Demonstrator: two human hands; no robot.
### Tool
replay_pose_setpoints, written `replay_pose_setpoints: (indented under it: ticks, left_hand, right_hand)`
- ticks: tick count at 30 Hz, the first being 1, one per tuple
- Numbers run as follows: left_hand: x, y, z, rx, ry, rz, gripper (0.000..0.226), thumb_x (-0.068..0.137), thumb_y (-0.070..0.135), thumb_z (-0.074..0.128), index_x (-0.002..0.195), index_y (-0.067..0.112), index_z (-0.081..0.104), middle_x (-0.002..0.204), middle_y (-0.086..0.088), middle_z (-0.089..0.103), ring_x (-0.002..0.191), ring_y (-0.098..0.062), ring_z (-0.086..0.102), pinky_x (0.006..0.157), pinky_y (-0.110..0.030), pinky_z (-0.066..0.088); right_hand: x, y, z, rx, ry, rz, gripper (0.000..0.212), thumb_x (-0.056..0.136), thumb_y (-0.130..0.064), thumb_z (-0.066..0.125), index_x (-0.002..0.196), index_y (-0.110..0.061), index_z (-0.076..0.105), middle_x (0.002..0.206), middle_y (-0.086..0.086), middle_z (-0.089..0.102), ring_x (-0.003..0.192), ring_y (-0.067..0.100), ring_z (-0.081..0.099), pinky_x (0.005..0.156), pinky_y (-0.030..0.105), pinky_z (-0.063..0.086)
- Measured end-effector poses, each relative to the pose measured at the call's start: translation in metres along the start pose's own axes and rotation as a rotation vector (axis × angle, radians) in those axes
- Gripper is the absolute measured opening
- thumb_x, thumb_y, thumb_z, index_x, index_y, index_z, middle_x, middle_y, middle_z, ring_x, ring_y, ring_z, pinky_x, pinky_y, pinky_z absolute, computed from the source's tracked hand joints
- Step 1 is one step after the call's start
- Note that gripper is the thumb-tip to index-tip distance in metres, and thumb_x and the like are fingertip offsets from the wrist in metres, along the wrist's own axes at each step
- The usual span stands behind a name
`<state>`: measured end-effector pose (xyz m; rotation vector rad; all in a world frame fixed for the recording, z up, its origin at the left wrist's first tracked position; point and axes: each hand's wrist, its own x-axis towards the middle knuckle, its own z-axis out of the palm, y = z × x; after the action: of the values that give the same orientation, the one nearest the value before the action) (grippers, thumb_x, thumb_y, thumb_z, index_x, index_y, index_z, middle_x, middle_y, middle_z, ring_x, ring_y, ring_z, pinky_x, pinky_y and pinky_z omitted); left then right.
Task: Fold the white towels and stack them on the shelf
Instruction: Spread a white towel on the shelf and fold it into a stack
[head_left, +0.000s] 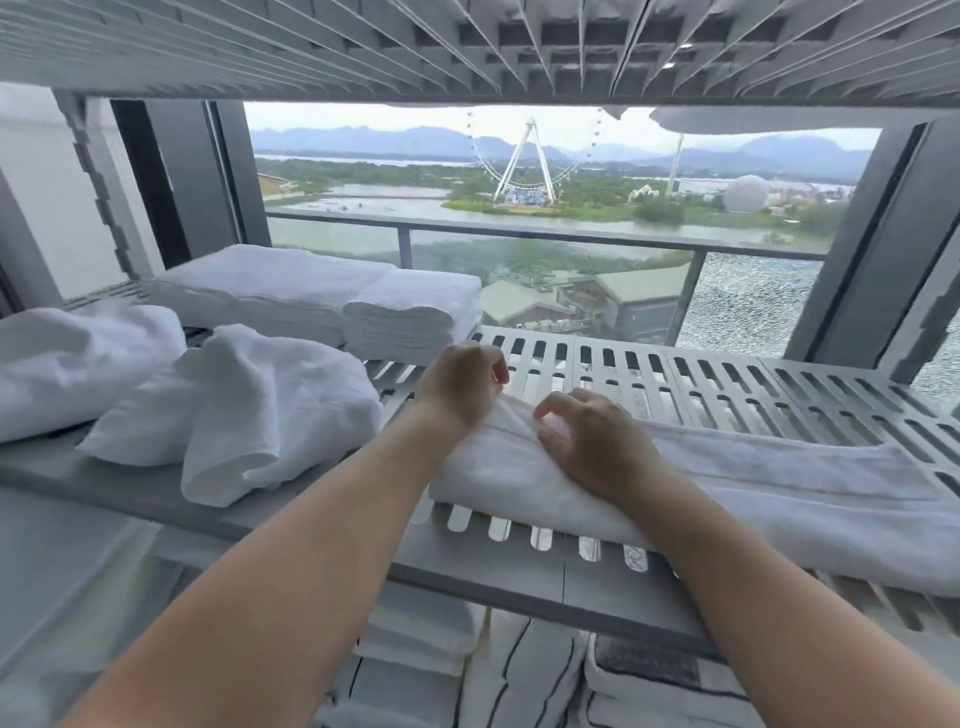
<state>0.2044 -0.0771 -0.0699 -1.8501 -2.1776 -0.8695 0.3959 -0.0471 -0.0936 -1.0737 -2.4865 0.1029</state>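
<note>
A long white towel (753, 499) lies folded lengthwise across the front of the grey slotted shelf (727, 384). My left hand (460, 387) pinches its left end, fingers curled on the cloth. Just right of it, my right hand (587, 441) rests on the same end, thumb and fingers closing on a fold. Two neat stacks of folded white towels (322, 301) sit at the back left of the shelf. Unfolded, crumpled white towels (228, 410) are heaped at the front left.
Another slotted shelf (467, 47) hangs close overhead. Folded striped linens (519, 675) fill the level below. Behind the rack is a window with a balcony railing (519, 234). The right back part of the shelf holds nothing.
</note>
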Motion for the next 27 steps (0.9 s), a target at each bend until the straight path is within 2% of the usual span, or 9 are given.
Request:
replay_pose_setpoints:
  ticks: [4, 6, 8, 12, 16, 20, 22, 25, 27]
  left_hand:
    - [-0.001, -0.004, 0.008, 0.167, -0.151, 0.016, 0.014, 0.093, 0.02, 0.061, 0.102, 0.027, 0.069, 0.113, -0.003, 0.067, 0.105, -0.026, 0.065, 0.093, -0.04, 0.052]
    - [-0.002, -0.007, 0.007, 0.126, -0.121, 0.022, 0.012, 0.093, 0.024, 0.062, 0.103, 0.027, 0.067, 0.11, -0.002, 0.069, 0.103, -0.025, 0.065, 0.091, -0.039, 0.052]
    - [-0.005, -0.008, 0.002, 0.036, -0.062, 0.017, 0.014, 0.09, 0.023, 0.064, 0.104, 0.025, 0.068, 0.102, 0.001, 0.072, 0.099, -0.023, 0.066, 0.086, -0.036, 0.053]
    - [-0.013, -0.011, -0.011, -0.117, 0.03, -0.031, 0.023, 0.088, 0.022, 0.065, 0.111, 0.021, 0.067, 0.094, 0.0, 0.073, 0.094, -0.024, 0.067, 0.082, -0.033, 0.052]
    - [-0.032, -0.017, -0.019, -0.167, -0.028, -0.044, 0.036, 0.088, 0.029, 0.071, 0.122, 0.024, 0.062, 0.104, 0.004, 0.072, 0.101, -0.019, 0.066, 0.088, -0.033, 0.052]
    - [-0.051, -0.024, -0.024, -0.201, -0.036, -0.043, 0.036, 0.088, 0.031, 0.071, 0.123, 0.028, 0.061, 0.093, 0.014, 0.069, 0.1, -0.014, 0.065, 0.089, -0.034, 0.051]
    - [-0.059, -0.024, -0.027, -0.216, -0.014, 0.023, 0.041, 0.088, 0.029, 0.072, 0.127, 0.028, 0.061, 0.097, 0.014, 0.071, 0.104, -0.013, 0.064, 0.092, -0.035, 0.048]
    - [-0.07, -0.023, -0.031, -0.114, 0.055, 0.141, 0.047, 0.087, 0.025, 0.073, 0.131, 0.031, 0.059, 0.102, 0.014, 0.073, 0.111, -0.014, 0.06, 0.097, -0.037, 0.043]
    - [-0.075, -0.023, -0.033, -0.093, 0.064, 0.147, 0.047, 0.086, 0.025, 0.073, 0.13, 0.032, 0.06, 0.098, 0.016, 0.074, 0.108, -0.013, 0.06, 0.096, -0.036, 0.043]
  right_hand:
    - [0.0, 0.002, -0.001, 0.018, -0.096, 0.036, 0.046, 0.09, -0.065, 0.05, 0.122, -0.033, 0.056, 0.123, 0.001, 0.06, 0.116, 0.023, 0.057, 0.102, 0.039, 0.041]
    - [0.001, 0.002, -0.001, -0.002, -0.146, 0.039, 0.064, 0.083, -0.079, 0.047, 0.128, -0.034, 0.051, 0.132, 0.001, 0.058, 0.124, 0.022, 0.053, 0.107, 0.042, 0.038]
    - [0.002, 0.001, 0.0, -0.011, -0.148, 0.049, 0.074, 0.079, -0.082, 0.048, 0.134, -0.032, 0.047, 0.138, 0.001, 0.056, 0.128, 0.021, 0.051, 0.11, 0.043, 0.036]
    - [0.004, 0.0, 0.002, -0.021, -0.156, 0.074, 0.076, 0.082, -0.079, 0.048, 0.139, -0.028, 0.045, 0.141, 0.002, 0.055, 0.128, 0.022, 0.051, 0.111, 0.044, 0.037]
    - [0.007, -0.002, 0.001, -0.047, -0.198, 0.104, 0.073, 0.086, -0.077, 0.044, 0.139, -0.027, 0.047, 0.14, 0.004, 0.056, 0.127, 0.022, 0.052, 0.109, 0.043, 0.038]
    - [0.012, -0.011, 0.005, -0.105, -0.167, 0.216, 0.071, 0.088, -0.076, 0.037, 0.134, -0.024, 0.051, 0.131, 0.007, 0.061, 0.12, 0.028, 0.054, 0.103, 0.044, 0.04]
    - [0.013, -0.021, 0.009, -0.124, -0.123, 0.265, 0.07, 0.088, -0.074, 0.036, 0.132, -0.022, 0.052, 0.128, 0.01, 0.061, 0.118, 0.03, 0.054, 0.101, 0.046, 0.041]
    - [0.011, -0.031, 0.014, -0.061, 0.014, 0.206, 0.06, 0.09, -0.061, 0.05, 0.135, -0.021, 0.053, 0.13, 0.011, 0.058, 0.12, 0.032, 0.053, 0.103, 0.045, 0.041]
    - [0.01, -0.036, 0.014, 0.009, 0.067, 0.118, 0.054, 0.091, -0.046, 0.059, 0.138, -0.019, 0.052, 0.134, 0.011, 0.058, 0.124, 0.031, 0.052, 0.106, 0.043, 0.04]
